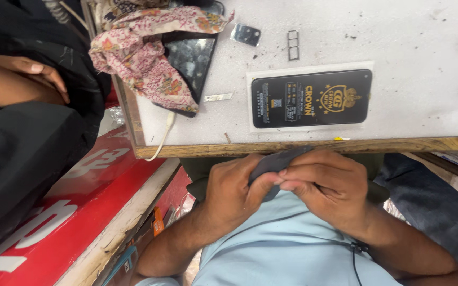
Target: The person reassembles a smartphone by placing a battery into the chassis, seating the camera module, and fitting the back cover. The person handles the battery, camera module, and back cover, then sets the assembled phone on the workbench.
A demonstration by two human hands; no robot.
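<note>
Both my hands are below the table's front edge, against my light blue shirt. My left hand (234, 190) and my right hand (327, 185) together grip a dark flat phone-like piece (278, 161), tilted, mostly hidden by my fingers. My right thumb and fingertips press on its lower edge. On the white table top (414, 63) above lies a black screen protector in a clear sleeve (311, 98), with gold print.
A patterned cloth (144, 53) covers part of a dark phone (192, 58) with a white cable (163, 135) at the table's left. A small metal plate (245, 34) and card trays (292, 45) lie nearby. Another person's hand (33, 71) rests at far left.
</note>
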